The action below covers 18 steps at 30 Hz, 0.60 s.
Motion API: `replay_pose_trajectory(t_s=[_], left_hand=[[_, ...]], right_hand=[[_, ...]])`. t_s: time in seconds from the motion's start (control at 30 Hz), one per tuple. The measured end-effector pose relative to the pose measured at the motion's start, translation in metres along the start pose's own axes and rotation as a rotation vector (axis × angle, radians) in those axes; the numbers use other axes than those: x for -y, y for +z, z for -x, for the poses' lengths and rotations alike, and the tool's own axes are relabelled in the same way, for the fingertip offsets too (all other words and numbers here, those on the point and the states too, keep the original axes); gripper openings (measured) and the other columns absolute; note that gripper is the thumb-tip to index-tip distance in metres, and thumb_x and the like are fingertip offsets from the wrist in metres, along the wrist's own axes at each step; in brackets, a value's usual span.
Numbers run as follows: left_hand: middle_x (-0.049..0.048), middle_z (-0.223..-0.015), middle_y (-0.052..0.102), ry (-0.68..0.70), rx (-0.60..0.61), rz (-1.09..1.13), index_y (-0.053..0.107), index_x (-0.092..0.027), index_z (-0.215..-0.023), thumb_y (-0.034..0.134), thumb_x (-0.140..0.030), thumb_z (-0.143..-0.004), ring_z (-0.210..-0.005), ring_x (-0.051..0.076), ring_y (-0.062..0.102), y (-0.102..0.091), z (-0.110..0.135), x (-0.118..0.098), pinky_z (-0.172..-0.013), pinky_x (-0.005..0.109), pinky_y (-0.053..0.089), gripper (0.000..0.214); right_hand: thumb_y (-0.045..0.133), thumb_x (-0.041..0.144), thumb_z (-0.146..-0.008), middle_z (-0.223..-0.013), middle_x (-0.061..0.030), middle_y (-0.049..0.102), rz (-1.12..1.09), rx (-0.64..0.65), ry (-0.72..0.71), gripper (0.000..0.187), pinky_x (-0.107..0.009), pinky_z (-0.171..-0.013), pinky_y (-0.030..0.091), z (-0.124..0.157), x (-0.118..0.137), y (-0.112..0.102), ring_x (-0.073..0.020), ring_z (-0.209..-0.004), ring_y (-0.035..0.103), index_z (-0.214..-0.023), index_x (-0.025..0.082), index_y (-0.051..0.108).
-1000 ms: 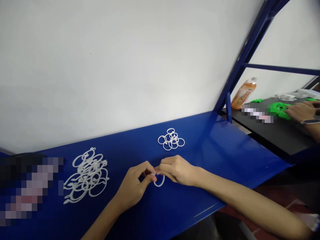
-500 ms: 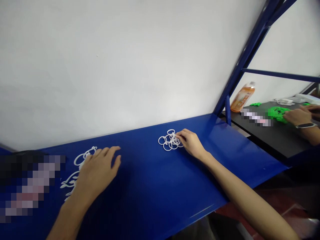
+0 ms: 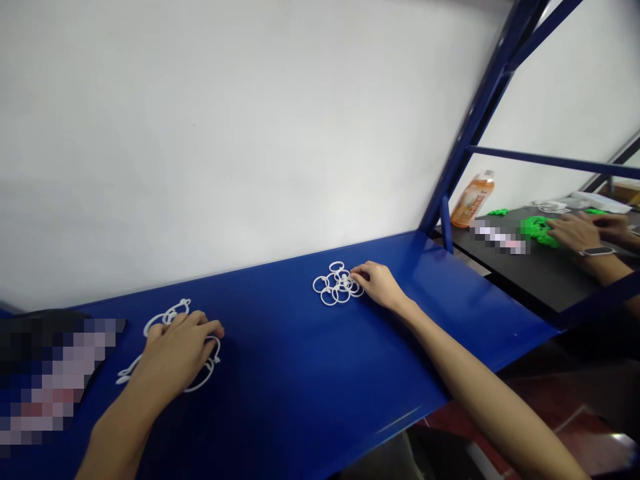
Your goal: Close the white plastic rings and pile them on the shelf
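Thin white rings with small knobs lie in two groups on the blue table. At the left group of rings, my left hand is palm down with fingers bent. Its thumb and index finger close on a white ring that shows beside them; the hand covers the middle of this group. Farther right is an overlapping pile of white rings. My right hand reaches its right edge, thumb and index finger pinched on a ring there.
A dark item with a blurred-out patch lies at the left. A white wall stands behind, and a blue metal frame rises at the right. Beyond it, a co-worker's hands handle green pieces on a black table, near an orange drink bottle.
My left hand has lowered toward me and curled its fingers, and white rings now show at its right side. My right hand stays at the pile. The view has shifted slightly.
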<state>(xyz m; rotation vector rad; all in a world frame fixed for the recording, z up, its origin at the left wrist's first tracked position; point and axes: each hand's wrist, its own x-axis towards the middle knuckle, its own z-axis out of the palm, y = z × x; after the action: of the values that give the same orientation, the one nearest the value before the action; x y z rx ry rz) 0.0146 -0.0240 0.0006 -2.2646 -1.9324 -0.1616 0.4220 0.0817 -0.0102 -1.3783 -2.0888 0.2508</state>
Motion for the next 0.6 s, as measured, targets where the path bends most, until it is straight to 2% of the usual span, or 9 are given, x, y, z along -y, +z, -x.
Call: replay_pose_trajectory(t_s=[0.1,0.17,0.3,0.4,0.5,0.6], left_hand=[[0.0069,-0.092,0.071,-0.003,-0.027,-0.001,0.075,-0.030,-0.081,0.050,-0.030,-0.087,-0.091,0.029,0.058,-0.001,-0.002,0.000,-0.077,0.043,0.032,0.026],[0.0077,-0.093,0.071,-0.027,-0.086,-0.016,0.075,-0.030,-0.083,0.048,-0.032,-0.090,-0.091,0.030,0.058,-0.003,-0.003,-0.001,-0.078,0.045,0.031,0.029],[0.0068,-0.094,0.070,-0.099,-0.202,-0.092,0.075,-0.030,-0.086,0.043,-0.039,-0.094,-0.093,0.031,0.057,-0.015,-0.004,-0.010,-0.080,0.048,0.032,0.035],[0.0038,-0.094,0.071,-0.141,-0.244,-0.107,0.073,-0.030,-0.088,0.043,-0.043,-0.095,-0.095,0.030,0.057,-0.023,-0.004,-0.018,-0.083,0.047,0.033,0.034],[0.0031,-0.089,0.073,-0.153,-0.284,-0.001,0.070,-0.028,-0.084,0.046,-0.049,-0.094,-0.095,0.029,0.060,-0.026,-0.005,-0.025,-0.083,0.046,0.032,0.034],[0.0020,-0.080,0.072,-0.136,-0.277,0.167,0.067,-0.026,-0.078,0.048,-0.054,-0.093,-0.086,0.027,0.063,-0.022,-0.007,-0.037,-0.084,0.044,0.034,0.036]], right_hand=[[0.059,0.030,-0.095,-0.081,-0.0041,0.068,-0.004,-0.038,0.004,0.021,-0.029,-0.072,0.049,0.000,0.002,-0.002,-0.0156,-0.072,0.061,-0.093,0.018,0.076],[0.059,0.031,-0.095,-0.080,-0.0037,0.066,-0.018,-0.076,0.004,0.021,-0.030,-0.072,0.049,0.000,0.005,-0.004,-0.0156,-0.071,0.060,-0.096,0.017,0.075],[0.059,0.031,-0.095,-0.084,-0.0039,0.064,-0.049,-0.150,-0.023,0.021,-0.030,-0.073,0.050,0.003,0.015,-0.006,-0.0153,-0.072,0.059,-0.105,0.017,0.071],[0.057,0.031,-0.097,-0.087,-0.0045,0.063,-0.080,-0.174,-0.071,0.021,-0.031,-0.073,0.051,0.009,0.029,-0.004,-0.0150,-0.073,0.059,-0.108,0.017,0.070],[0.055,0.031,-0.099,-0.091,-0.0054,0.063,-0.157,-0.114,-0.158,0.022,-0.030,-0.072,0.052,0.019,0.049,0.002,-0.0147,-0.074,0.060,-0.111,0.018,0.068],[0.055,0.032,-0.100,-0.096,-0.0068,0.064,-0.216,0.035,-0.285,0.023,-0.032,-0.079,0.054,0.031,0.069,0.012,-0.0171,-0.083,0.063,-0.115,0.019,0.066]])
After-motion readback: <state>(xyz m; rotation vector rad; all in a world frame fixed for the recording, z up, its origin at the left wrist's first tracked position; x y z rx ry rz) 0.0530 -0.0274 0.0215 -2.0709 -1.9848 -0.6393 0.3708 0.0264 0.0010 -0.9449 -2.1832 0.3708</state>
